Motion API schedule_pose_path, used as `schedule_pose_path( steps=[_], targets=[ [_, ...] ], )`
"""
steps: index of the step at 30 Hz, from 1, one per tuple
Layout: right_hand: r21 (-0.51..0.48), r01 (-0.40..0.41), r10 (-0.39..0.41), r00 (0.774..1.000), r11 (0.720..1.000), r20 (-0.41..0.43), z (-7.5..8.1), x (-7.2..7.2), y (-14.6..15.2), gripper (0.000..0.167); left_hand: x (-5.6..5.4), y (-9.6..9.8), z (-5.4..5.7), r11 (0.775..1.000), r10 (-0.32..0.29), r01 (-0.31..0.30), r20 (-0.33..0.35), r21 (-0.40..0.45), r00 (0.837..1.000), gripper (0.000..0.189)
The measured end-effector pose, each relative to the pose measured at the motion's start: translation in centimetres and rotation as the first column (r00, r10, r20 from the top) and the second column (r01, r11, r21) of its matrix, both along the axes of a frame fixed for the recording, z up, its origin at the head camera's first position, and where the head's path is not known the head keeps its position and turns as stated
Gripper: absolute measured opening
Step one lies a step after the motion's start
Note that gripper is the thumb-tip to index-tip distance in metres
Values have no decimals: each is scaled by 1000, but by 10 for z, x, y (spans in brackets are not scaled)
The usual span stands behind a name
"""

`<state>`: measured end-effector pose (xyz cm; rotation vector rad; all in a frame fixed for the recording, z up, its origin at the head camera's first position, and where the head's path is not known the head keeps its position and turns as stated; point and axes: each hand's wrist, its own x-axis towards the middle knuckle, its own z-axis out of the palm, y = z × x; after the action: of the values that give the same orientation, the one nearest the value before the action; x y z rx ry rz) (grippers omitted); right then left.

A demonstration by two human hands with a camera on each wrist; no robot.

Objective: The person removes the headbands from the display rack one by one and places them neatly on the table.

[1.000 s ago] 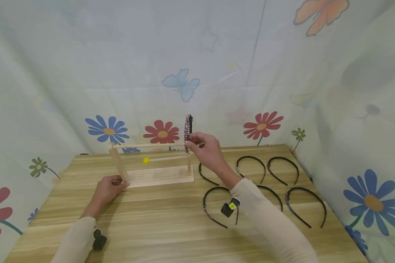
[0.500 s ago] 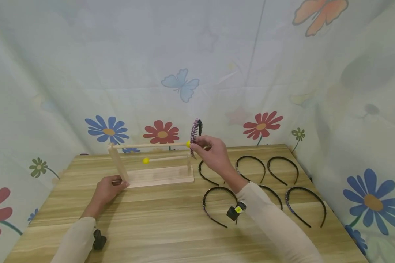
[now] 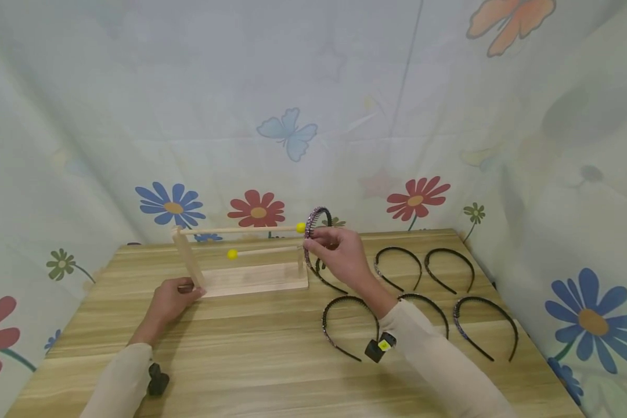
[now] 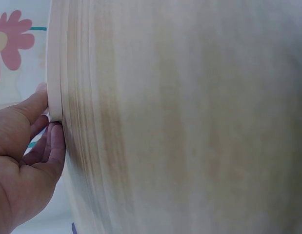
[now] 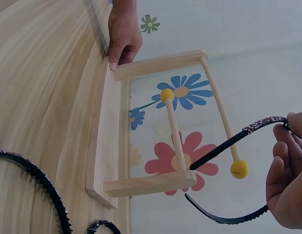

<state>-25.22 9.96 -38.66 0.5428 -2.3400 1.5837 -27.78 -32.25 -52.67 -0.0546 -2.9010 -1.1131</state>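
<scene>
A pale wooden stand (image 3: 256, 280) has a flat base, two uprights and two rods tipped with yellow balls. My left hand (image 3: 172, 299) grips the left end of its base, thumb and fingers on either side of the edge in the left wrist view. In my right hand (image 3: 342, 255), a black toothed headband (image 3: 310, 223) with pinkish glitter is pinched between thumb and fingers. It stands upright just right of the upper rod's yellow ball (image 3: 301, 227). In the right wrist view, one arm of the headband (image 5: 216, 155) crosses in front of the upper rod (image 5: 219, 107).
Several more black headbands lie on the wood-grain table to the right, among them one near the front (image 3: 325, 328) and one at the far right (image 3: 462, 334). My right forearm partly covers another (image 3: 439, 307). A flower-printed cloth (image 3: 345, 145) hangs behind the table.
My right hand has moved right and down with the headband, away from the upper rod's end, uncovering its yellow ball. The headband has turned to show more of its curve. The left hand stays put.
</scene>
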Motion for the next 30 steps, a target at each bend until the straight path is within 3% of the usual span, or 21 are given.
schedule_pose_path(
  steps=[9, 16, 30],
  targets=[
    [-27, -3, 4, 1000, 1000, 29, -11, 8, -4, 26, -1, -1, 0, 1000, 3, -3, -6, -5, 1000, 52],
    [-12, 8, -7, 994, 1000, 106, -22, 18, -10, 27, -1, -2, 0, 1000, 0, 0, 1, 1, 1000, 54],
    [-9, -61, 62, 977, 998, 202, -55, 30, -26, 32, 0, -1, 0, 1000, 0, 0, 5, 13, 1000, 53]
  ],
)
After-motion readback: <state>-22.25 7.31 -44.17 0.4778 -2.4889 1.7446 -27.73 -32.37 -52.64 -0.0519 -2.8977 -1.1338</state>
